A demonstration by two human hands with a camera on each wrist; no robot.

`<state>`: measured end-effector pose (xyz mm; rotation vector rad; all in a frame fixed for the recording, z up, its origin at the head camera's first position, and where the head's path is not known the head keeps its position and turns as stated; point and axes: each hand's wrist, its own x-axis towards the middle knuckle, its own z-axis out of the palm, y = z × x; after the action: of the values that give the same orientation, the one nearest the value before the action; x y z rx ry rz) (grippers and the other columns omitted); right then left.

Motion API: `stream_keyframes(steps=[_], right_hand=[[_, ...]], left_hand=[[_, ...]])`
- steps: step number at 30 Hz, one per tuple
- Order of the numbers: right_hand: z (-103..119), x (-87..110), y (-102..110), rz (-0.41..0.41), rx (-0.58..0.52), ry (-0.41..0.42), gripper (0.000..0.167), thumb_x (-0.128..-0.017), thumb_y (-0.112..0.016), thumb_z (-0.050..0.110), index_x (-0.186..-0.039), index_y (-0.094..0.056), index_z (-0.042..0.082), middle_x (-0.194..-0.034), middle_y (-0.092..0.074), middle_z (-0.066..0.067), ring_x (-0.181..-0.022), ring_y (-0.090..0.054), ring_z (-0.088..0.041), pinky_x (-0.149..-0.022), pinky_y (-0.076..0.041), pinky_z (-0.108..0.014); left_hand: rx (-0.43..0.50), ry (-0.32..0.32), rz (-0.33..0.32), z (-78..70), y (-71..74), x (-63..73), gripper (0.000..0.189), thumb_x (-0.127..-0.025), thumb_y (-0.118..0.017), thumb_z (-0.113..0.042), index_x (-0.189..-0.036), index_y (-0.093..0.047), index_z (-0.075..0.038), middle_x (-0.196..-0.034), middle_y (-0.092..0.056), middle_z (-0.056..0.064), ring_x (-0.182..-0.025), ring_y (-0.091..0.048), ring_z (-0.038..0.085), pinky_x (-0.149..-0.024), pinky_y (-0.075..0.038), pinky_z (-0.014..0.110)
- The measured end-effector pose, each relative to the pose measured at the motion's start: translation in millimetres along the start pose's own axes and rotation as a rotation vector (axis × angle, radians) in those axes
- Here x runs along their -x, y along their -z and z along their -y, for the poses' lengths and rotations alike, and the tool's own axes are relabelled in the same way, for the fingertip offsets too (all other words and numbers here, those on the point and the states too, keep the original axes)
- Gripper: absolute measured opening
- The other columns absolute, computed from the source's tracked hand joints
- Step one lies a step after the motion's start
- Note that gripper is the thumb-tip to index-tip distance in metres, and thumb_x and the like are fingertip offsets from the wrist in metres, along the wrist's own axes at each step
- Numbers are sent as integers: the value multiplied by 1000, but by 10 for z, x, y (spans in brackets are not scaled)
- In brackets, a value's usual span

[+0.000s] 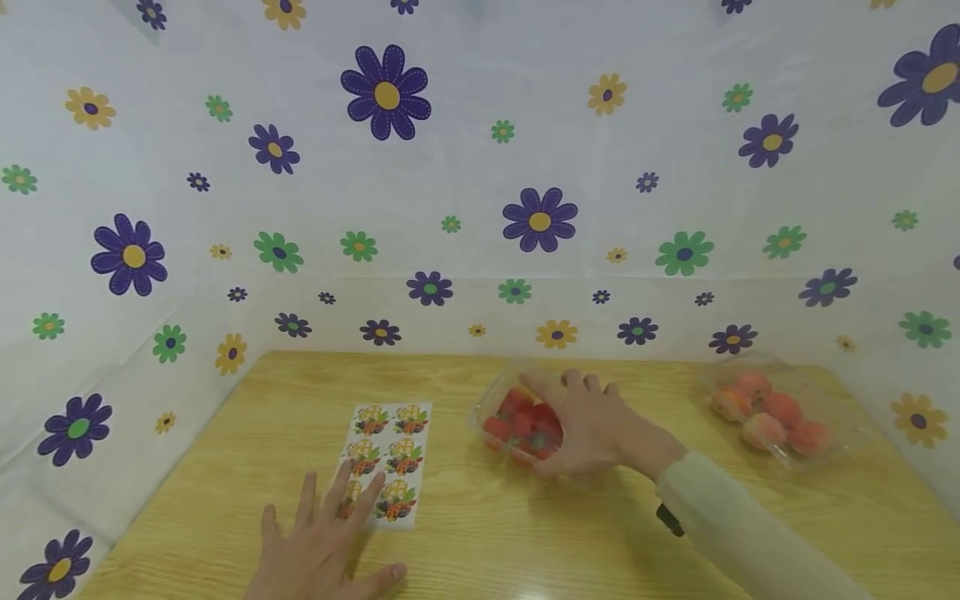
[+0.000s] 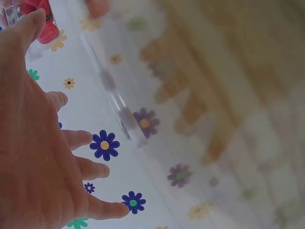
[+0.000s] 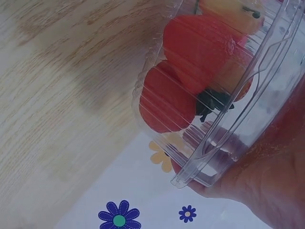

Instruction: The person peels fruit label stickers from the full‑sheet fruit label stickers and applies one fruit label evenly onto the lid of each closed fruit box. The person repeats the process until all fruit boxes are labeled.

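we see two hands (image 1: 318,537) (image 1: 596,421), two clear boxes (image 1: 477,417) (image 1: 813,398), one table (image 1: 247,433), one sheet (image 1: 385,446) with six pictures (image 1: 405,457), five peaches (image 1: 783,409), and strawberries (image 1: 523,423) too hidden to count.

Soft, dim light surrounds the slightly blurred right hand (image 1: 588,421). Below its grip a faint shadow darkens the table (image 1: 465,542); a glare spot lies lower still. Highlights streak the gripped clear box (image 3: 252,102). Past the left hand (image 2: 43,157), its wrist view smears out of focus.

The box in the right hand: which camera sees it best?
The right wrist view: the clear box is biggest there, red fruit showing through its wall. The head view shows it partly behind the right hand; the left wrist view catches only part, top left.
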<state>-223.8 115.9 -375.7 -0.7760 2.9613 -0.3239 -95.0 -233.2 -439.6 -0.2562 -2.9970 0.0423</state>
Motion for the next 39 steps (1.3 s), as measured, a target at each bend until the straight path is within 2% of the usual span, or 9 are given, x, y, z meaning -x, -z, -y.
stream_keyframes(steps=[9,16,30,39], right_hand=[[43,76,7,17,8,20,108,-70,-74,68,-161,-25,40,-141,-47,-17,-120,-49,-38,-98,-43,-64],[42,123,-17,27,17,33,108,-70,-72,71,-161,-25,40,-140,-48,-15,-117,-50,-36,-97,-44,-60],[4,262,-34,10,31,62,105,-71,-71,74,-161,-28,39,-144,-48,-17,-120,-51,-37,-95,-46,-60],[-9,311,-53,18,40,95,107,-68,-73,69,-161,-28,38,-146,-46,-19,-123,-51,-40,-96,-46,-63]], left_hand=[[19,-10,23,-14,12,-23,101,-76,-49,-94,-157,-39,-35,-163,-40,11,-140,-42,57,-90,-31,90],[1,-18,7,-25,29,-27,102,-76,-49,-94,-158,-38,-34,-163,-41,11,-139,-43,56,-89,-34,90],[0,-28,-23,-36,36,-42,101,-76,-51,-92,-158,-36,-35,-161,-43,11,-138,-45,56,-87,-35,89],[6,-23,4,-57,38,-59,102,-75,-49,-95,-157,-39,-35,-163,-41,8,-140,-44,55,-90,-33,89]])
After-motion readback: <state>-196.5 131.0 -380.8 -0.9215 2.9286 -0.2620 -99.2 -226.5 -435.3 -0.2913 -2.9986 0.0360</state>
